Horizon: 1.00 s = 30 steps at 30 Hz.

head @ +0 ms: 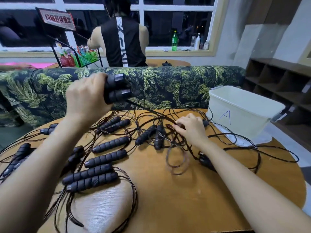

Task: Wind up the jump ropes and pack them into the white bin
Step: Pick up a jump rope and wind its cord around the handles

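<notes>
Unwound jump ropes (94,178) are lying on the tabletop (193,199) beneath the left grip (85,96), which is clasping two paired handles (117,89), raised to draw their cord (146,109) taut. Further right, the right grip (190,128) is pinching that cord for winding; the white bin (240,113) is standing to its right.
</notes>
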Motion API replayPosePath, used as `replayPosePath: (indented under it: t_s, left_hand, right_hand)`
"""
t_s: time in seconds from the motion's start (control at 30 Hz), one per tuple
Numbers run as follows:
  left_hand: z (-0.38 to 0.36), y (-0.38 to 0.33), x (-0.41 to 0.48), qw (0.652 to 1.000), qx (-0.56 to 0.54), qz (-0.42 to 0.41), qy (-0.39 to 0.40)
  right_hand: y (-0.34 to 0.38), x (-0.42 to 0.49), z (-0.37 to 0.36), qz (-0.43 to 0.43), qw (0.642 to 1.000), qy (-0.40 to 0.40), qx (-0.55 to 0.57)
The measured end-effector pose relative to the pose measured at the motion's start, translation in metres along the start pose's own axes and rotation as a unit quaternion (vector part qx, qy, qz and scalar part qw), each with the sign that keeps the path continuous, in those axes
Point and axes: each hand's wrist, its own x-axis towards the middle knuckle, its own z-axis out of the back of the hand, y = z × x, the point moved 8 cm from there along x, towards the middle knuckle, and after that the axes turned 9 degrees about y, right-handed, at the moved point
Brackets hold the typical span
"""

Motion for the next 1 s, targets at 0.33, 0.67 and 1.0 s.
replayPosePath:
  t_s: [0.33, 0.67, 1.0]
  left_hand:
    - [-0.005, 0.037, -0.018, 0.992, 0.013, 0.108, 0.065]
    - [-0.105, -0.027, -0.073, 0.636, -0.654, 0.326, 0.248]
    - [-0.105, -0.122, -0.052, 0.495, -0.759, 0.31, 0.286]
  right_hand:
    - [0.034, 0.032, 0.005, 0.031, 0.997, 0.033, -0.065]
    - [0.049, 0.025, 0.001, 0.03, 0.996, 0.085, 0.023]
    - [0.042, -0.006, -0.014, -0.026, 0.998, 0.047, 0.04]
